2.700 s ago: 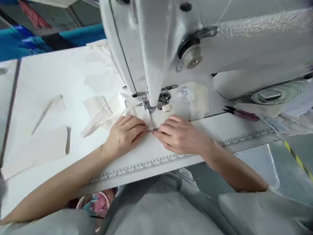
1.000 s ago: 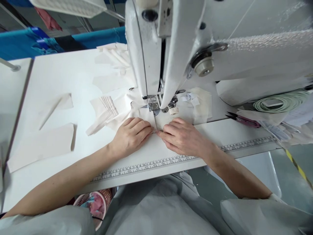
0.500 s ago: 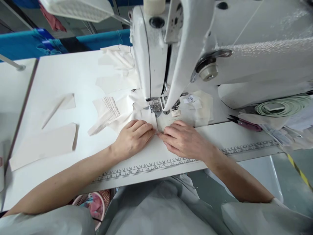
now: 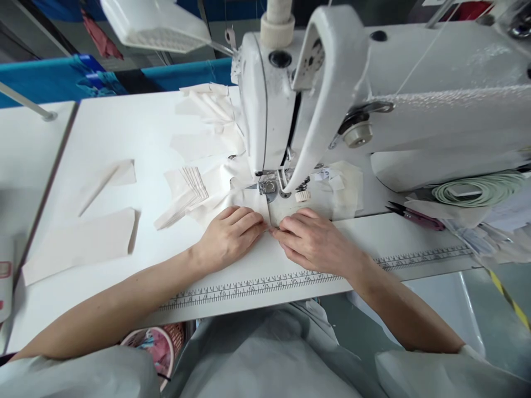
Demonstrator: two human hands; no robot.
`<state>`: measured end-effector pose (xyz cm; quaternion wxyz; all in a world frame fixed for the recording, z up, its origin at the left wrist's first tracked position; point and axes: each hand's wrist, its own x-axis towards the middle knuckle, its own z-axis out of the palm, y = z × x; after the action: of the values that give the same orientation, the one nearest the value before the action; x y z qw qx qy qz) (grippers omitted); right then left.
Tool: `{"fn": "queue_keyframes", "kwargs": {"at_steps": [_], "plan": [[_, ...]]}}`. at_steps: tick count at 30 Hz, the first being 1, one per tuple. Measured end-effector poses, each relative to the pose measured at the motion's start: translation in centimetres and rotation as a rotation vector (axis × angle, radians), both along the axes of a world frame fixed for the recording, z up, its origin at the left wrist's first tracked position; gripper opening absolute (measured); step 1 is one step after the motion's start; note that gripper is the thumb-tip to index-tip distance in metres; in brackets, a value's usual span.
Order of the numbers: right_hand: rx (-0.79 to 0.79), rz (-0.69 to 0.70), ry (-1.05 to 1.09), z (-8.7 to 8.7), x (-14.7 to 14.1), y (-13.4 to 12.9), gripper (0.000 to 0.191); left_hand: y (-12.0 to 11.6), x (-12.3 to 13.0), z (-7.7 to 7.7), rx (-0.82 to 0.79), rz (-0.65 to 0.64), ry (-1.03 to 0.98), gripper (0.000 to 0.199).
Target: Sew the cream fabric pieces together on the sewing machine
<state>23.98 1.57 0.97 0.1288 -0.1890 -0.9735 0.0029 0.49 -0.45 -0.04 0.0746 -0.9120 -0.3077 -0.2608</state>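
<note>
Near the metal presser foot [image 4: 267, 188], left hand [image 4: 231, 239] and right hand [image 4: 314, 241] pinch thin, straight-edged cream cloth [image 4: 256, 202].

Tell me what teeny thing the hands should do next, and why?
Maybe the left hand and right hand should gently guide the pale cloth toward the presser foot, because both seem to hold its near edge and the cloth reaches up to the foot.
</note>
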Motion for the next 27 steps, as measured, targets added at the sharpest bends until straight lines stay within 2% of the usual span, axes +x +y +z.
{"fn": "queue_keyframes", "kwargs": {"at_steps": [27], "plan": [[-0.022,-0.006,0.02,0.64,-0.03,-0.17,0.028,-0.6,0.05,0.06,0.096,0.004,0.09,0.013]]}}
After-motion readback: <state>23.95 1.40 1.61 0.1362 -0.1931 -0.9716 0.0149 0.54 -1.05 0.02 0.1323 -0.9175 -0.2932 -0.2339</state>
